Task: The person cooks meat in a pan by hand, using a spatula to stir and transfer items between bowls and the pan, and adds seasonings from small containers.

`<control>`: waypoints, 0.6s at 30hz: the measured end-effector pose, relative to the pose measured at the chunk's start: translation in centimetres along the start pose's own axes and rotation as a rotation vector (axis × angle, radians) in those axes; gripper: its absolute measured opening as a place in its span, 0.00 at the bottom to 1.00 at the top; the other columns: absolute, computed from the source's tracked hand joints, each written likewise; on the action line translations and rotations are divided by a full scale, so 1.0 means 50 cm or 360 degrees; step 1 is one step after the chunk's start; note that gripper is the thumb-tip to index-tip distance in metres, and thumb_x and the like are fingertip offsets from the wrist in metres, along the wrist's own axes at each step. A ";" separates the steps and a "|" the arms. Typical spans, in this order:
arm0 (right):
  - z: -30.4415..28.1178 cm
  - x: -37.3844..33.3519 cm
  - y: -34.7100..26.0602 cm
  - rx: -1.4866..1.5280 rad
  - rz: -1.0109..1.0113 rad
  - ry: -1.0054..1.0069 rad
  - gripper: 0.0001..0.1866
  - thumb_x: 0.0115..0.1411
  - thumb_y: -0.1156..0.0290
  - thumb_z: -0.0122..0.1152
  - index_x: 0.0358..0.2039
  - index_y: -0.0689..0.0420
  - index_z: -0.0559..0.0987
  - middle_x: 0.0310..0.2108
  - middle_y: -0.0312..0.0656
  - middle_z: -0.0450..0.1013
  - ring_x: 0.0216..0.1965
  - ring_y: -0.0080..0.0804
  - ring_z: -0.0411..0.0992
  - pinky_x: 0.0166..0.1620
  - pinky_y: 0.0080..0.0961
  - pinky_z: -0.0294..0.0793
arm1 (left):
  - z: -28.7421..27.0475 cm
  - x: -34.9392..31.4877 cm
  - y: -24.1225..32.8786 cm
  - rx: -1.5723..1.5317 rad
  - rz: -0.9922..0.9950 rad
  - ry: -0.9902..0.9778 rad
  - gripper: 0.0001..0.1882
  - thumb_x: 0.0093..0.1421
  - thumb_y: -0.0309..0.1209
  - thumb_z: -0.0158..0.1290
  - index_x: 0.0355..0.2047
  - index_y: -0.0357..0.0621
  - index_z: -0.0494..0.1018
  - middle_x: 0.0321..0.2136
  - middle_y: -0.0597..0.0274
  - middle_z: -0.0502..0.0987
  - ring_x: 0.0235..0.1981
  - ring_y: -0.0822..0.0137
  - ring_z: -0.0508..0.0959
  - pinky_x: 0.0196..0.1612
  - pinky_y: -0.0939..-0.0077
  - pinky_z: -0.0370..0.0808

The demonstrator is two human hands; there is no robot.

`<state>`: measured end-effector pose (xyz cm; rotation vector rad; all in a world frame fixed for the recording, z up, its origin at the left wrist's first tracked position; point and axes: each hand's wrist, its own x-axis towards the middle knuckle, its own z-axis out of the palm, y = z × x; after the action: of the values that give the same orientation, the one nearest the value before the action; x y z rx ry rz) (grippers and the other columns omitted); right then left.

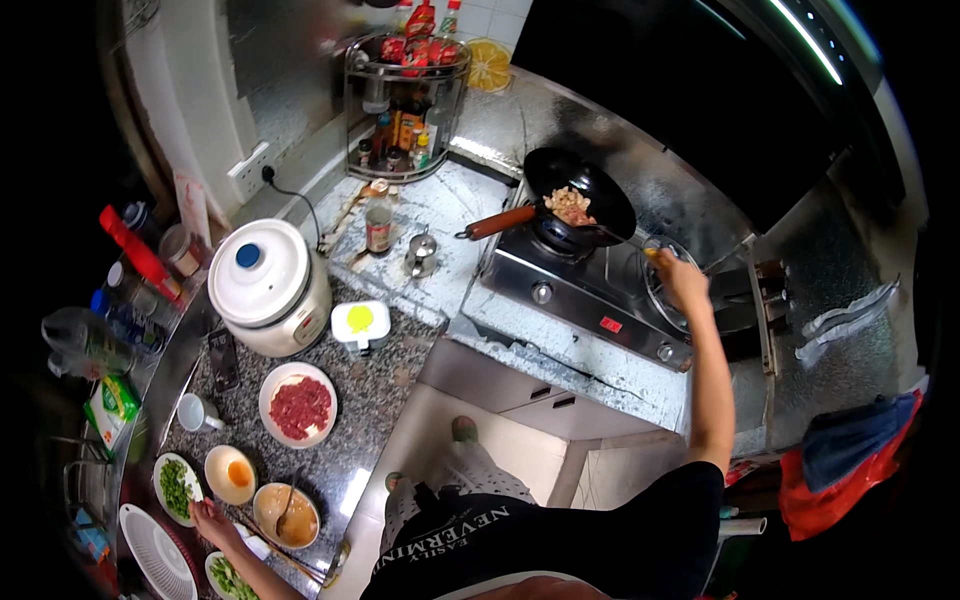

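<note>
My right hand (680,280) is closed around the yellow-tipped handle of a spatula (625,240), which reaches left into a black wok (605,185). Pale browned meat pieces (570,205) lie in the wok, on the stove's left burner. At the lower left, my left hand (213,522) has its fingers at the rim of a white plate (163,500) and seems to grip it. Chopped green scallions (177,485) cover that plate. Close by stand a bowl with an egg yolk (238,473) and a bowl of brownish liquid (298,530) with a spoon in it.
A white rice cooker (265,285) and a plate of raw red meat (300,405) stand on the granite counter (345,440). A glass jar (378,228) and a small metal pot (421,255) are left of the gas stove (585,295). The wok's wooden handle (500,222) sticks out left.
</note>
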<state>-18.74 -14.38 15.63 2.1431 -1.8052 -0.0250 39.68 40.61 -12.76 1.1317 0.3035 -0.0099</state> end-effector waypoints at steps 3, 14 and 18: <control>0.145 0.059 0.033 0.0127 -0.0030 0.0057 0.14 0.52 0.69 0.46 0.40 0.49 0.61 0.26 0.55 0.70 0.30 0.53 0.69 0.30 0.46 0.67 | 0.178 -0.141 -0.070 0.0301 0.0138 -0.0397 0.10 0.56 0.29 0.44 0.38 0.40 0.63 0.26 0.65 0.67 0.27 0.73 0.68 0.33 0.81 0.68; 0.123 0.173 0.090 0.0399 -0.0276 0.0062 0.14 0.51 0.75 0.45 0.40 0.50 0.63 0.28 0.50 0.68 0.27 0.53 0.68 0.28 0.43 0.67 | 0.851 -0.736 -0.193 0.0960 0.1108 -0.2055 0.14 0.48 0.24 0.51 0.36 0.40 0.66 0.34 0.57 0.67 0.35 0.64 0.67 0.40 0.73 0.64; 0.046 0.118 0.115 0.0476 -0.0401 -0.0153 0.15 0.50 0.75 0.47 0.40 0.50 0.64 0.29 0.48 0.68 0.27 0.50 0.69 0.28 0.40 0.68 | 0.967 -0.810 -0.218 0.1315 0.1752 -0.2032 0.25 0.41 0.26 0.56 0.43 0.43 0.64 0.39 0.52 0.65 0.45 0.51 0.62 0.49 0.62 0.58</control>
<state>-23.60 -21.38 16.17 2.6108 -1.6638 0.0885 10.40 -13.05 6.23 1.7250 -1.5980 0.1216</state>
